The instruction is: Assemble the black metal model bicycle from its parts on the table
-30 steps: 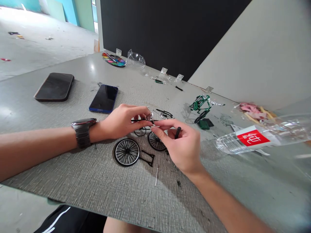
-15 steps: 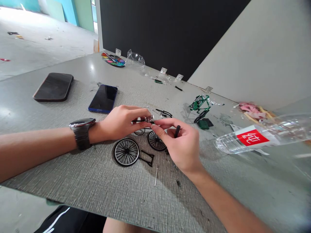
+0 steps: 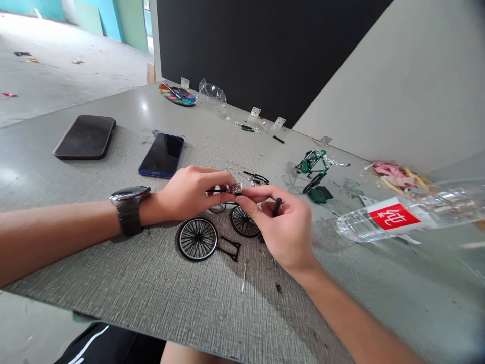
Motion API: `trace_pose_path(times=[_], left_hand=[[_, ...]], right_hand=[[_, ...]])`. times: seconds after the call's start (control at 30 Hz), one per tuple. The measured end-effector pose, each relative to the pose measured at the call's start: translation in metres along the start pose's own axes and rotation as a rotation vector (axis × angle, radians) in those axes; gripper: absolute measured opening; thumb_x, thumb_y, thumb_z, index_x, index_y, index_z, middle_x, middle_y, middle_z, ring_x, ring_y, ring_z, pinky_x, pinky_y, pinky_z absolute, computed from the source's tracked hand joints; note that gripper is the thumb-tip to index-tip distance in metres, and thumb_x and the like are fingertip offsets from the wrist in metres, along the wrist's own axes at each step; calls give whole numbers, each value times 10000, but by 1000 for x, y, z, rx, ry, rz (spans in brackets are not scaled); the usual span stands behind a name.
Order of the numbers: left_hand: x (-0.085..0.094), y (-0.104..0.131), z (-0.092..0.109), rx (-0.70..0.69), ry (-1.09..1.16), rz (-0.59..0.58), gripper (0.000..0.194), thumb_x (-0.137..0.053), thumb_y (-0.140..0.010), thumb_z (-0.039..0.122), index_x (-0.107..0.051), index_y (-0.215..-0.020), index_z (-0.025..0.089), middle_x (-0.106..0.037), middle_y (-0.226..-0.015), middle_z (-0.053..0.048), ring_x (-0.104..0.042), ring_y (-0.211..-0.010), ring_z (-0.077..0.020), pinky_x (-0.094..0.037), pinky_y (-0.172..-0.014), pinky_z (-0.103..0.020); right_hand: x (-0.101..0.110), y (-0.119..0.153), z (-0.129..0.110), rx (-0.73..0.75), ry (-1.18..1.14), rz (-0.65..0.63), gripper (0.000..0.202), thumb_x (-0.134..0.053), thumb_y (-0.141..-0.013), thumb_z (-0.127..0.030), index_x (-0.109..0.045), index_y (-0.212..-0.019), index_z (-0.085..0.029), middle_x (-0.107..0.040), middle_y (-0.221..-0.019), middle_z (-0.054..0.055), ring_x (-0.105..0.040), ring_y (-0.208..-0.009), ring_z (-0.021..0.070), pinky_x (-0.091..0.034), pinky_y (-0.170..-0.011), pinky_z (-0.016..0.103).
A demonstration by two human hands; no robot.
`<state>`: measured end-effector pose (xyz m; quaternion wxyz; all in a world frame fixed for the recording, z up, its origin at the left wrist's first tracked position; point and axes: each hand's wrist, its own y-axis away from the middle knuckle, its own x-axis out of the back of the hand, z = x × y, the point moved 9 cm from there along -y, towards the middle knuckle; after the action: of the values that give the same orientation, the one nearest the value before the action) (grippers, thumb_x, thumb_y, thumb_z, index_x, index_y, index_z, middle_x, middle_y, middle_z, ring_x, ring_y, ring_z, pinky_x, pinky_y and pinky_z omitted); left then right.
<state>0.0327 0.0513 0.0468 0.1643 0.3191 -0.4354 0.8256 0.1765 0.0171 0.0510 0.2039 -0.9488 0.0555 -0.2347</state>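
My left hand (image 3: 195,189) pinches a small model-bicycle part (image 3: 235,188), which has a thin black bar and a shiny silver piece. Meeting it fingertip to fingertip, my right hand (image 3: 282,217) is closed on the same part. A black rounded end (image 3: 278,206) sticks out between its curled fingers; what it belongs to is hidden. Just below the hands, a black spoked wheel (image 3: 244,220) is partly covered. Another spoked wheel (image 3: 197,239) with a pale rim lies flat, beside a small black frame piece (image 3: 231,247). A thin silver rod (image 3: 244,277) lies nearer me.
Behind the hands lies a black bicycle piece (image 3: 256,177). A green model bicycle (image 3: 313,167) stands right of it. Two phones, one blue-edged (image 3: 162,154) and one dark (image 3: 85,136), lie left. A plastic bottle (image 3: 394,216) lies right. A paint palette (image 3: 177,94) sits at the back.
Both hands stay almost in place, with the fingertips shifting slightly so that more of the silver piece shows between them. The things on the table have not moved.
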Motion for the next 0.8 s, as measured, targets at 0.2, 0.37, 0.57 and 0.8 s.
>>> trace_pose_path(times=[0.2, 0.37, 0.57, 0.8], left_hand=[[6, -1, -15, 115, -11, 72, 210, -661, -899, 381, -686, -903, 172, -699, -742, -2, -611, -648, -97, -434, -585, -222], [3, -1, -12, 94, -15, 30, 199, -641, -911, 365, -681, -911, 170, -697, -757, -8, -614, -668, -102, -427, -580, -226], [3, 0, -12, 115, -24, 37, 242, -642, -904, 415, -677, -909, 175, -687, -742, -2, -570, -615, -93, -424, -580, -229], [3, -1, -11, 106, -5, 29, 231, -643, -903, 400, -679, -911, 172, -684, -741, -3, -584, -632, -94, -425, -590, -226]], right_hand=[[-4, 2, 2, -18, 2, -33, 74, -776, -800, -291, -764, -848, -235, -696, -729, -19, -425, -503, 61, -343, -450, 233], [-6, 4, -3, -1, 16, -41, 47, -769, -809, -276, -756, -832, -238, -684, -708, -20, -523, -578, 84, -387, -491, 229], [5, 1, -3, -1, 26, 59, 46, -755, -817, -268, -737, -812, -226, -689, -735, -21, -537, -582, 79, -384, -477, 219], [9, -1, 1, -6, 42, 103, 83, -733, -836, -296, -721, -847, -214, -694, -780, -6, -555, -599, 91, -395, -487, 231]])
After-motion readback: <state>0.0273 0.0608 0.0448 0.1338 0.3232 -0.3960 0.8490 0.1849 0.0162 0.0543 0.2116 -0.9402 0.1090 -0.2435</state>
